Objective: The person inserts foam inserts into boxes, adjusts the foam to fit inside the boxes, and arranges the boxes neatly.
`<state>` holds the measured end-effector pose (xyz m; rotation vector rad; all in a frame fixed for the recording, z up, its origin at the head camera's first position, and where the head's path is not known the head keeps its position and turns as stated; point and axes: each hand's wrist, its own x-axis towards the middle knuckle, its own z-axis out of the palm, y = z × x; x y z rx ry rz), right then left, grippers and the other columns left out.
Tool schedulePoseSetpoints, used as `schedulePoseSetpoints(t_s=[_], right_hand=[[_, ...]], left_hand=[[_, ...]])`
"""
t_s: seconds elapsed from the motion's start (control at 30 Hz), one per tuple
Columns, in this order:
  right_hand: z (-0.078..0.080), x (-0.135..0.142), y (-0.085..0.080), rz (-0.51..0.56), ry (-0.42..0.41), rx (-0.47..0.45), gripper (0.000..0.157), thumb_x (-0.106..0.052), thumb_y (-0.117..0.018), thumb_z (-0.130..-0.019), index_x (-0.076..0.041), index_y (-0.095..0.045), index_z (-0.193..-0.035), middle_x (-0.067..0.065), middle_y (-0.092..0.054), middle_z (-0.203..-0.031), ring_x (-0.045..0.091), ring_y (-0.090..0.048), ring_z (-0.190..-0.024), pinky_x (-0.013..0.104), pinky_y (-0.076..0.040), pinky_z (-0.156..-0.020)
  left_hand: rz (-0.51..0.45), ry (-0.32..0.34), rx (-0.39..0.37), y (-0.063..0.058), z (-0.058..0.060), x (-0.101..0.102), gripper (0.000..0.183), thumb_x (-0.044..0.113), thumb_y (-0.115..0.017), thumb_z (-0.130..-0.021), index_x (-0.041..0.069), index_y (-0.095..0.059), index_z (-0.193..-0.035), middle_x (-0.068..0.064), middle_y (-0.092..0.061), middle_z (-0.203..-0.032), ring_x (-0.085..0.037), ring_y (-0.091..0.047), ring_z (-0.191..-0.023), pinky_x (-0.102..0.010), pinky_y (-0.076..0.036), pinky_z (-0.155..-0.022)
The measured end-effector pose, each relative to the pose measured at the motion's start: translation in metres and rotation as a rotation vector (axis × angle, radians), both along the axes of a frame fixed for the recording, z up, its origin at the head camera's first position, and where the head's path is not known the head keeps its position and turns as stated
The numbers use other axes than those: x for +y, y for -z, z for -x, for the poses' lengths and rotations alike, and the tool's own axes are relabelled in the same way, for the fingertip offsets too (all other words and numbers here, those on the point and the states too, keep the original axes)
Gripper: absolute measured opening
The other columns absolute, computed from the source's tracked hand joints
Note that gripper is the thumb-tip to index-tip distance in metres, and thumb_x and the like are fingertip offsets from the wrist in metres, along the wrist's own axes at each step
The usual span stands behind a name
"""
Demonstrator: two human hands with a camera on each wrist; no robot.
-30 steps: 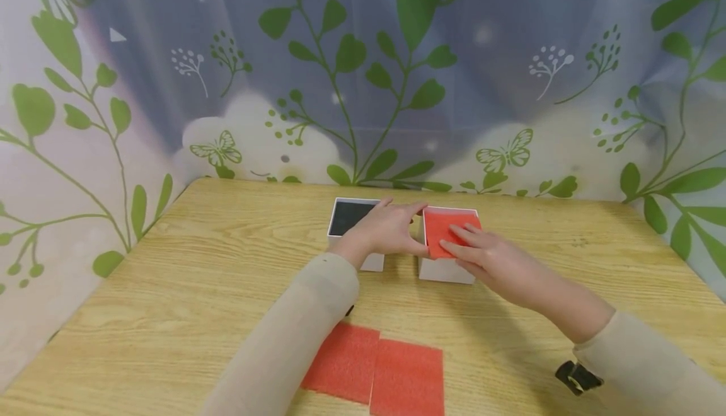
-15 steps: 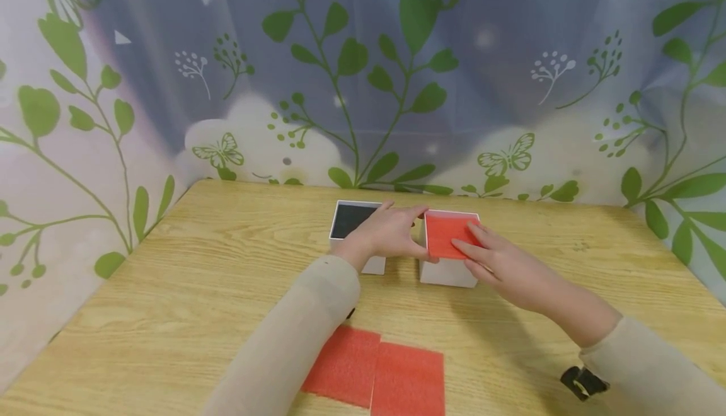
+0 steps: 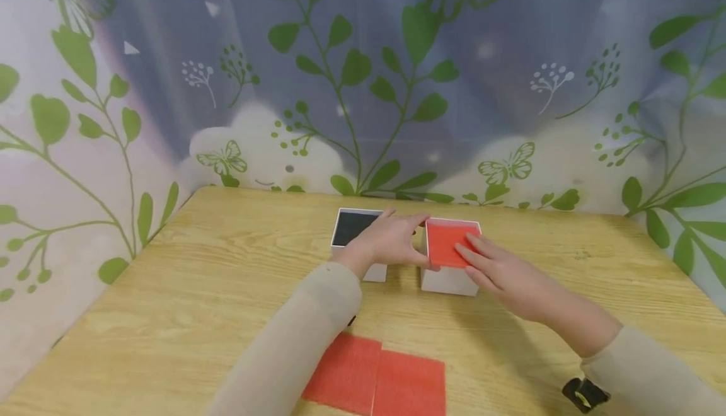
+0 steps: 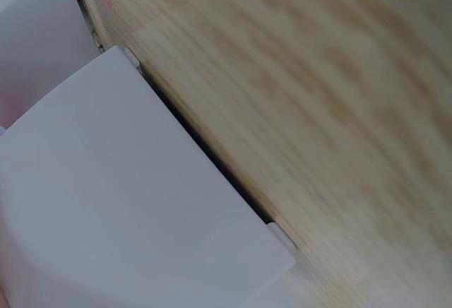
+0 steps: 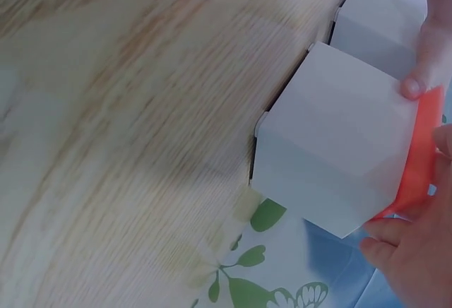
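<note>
In the head view, a square white box (image 3: 449, 282) stands right of centre with a red square sheet (image 3: 442, 236) across its top. My left hand (image 3: 388, 239) holds the box's left side, thumb at the near corner and fingers at the far one. My right hand (image 3: 510, 277) rests extended fingertips on the sheet's right part. In the right wrist view the sheet (image 5: 422, 142) stands a little above the box rim, touched by my right hand (image 5: 417, 237). My left forearm partly hides a second white box (image 3: 374, 273) with a dark top. White panels (image 4: 134, 188) fill much of the left wrist view.
Two red squares (image 3: 351, 369) (image 3: 411, 383) lie side by side on the wooden table (image 3: 227, 265) near its front, partly behind my left sleeve. A leaf-patterned curtain (image 3: 397, 88) hangs along the table's back edge.
My right fingers have slid slightly to the right across the sheet. My left hand keeps its hold on the box. The head view has tilted up a little.
</note>
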<state>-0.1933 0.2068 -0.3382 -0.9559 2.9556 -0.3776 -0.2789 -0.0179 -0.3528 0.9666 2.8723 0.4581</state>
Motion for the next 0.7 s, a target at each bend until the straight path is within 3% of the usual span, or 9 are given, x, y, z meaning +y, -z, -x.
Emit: schedulePoseSetpoints(t_s=[0.3, 0.53, 0.7], right_hand=[[-0.0005, -0.0028, 0.0021, -0.060, 0.008, 0.058, 0.050, -0.025, -0.048, -0.098, -0.003, -0.039, -0.141, 0.024, -0.029, -0.146, 0.045, -0.028, -0.131, 0.059, -0.028, -0.101], [0.0027, 0.0002, 0.0038, -0.123, -0.021, 0.194, 0.046, -0.026, -0.051, -0.096, -0.001, -0.048, -0.135, 0.023, -0.043, -0.138, 0.039, -0.041, -0.125, 0.060, -0.033, -0.097], [0.0041, -0.0003, 0.0043, -0.131, -0.036, 0.216, 0.046, -0.026, -0.052, -0.096, -0.002, -0.049, -0.135, 0.021, -0.046, -0.136, 0.037, -0.043, -0.124, 0.059, -0.033, -0.097]], left_hand=[[-0.002, -0.001, 0.002, 0.0000, -0.0006, 0.0009, 0.098, 0.064, -0.068, -0.070, 0.015, -0.030, -0.147, 0.005, -0.055, -0.130, -0.008, -0.053, -0.114, -0.041, -0.008, -0.113], [0.007, 0.002, 0.002, -0.0001, -0.0005, 0.0019, 0.100, 0.066, -0.067, -0.070, 0.015, -0.030, -0.147, 0.003, -0.053, -0.132, -0.008, -0.052, -0.115, -0.042, -0.007, -0.113], [0.023, 0.000, -0.001, 0.0002, 0.0005, 0.0000, 0.100, 0.069, -0.064, -0.070, 0.016, -0.028, -0.148, 0.003, -0.052, -0.133, -0.008, -0.051, -0.117, -0.041, -0.006, -0.113]])
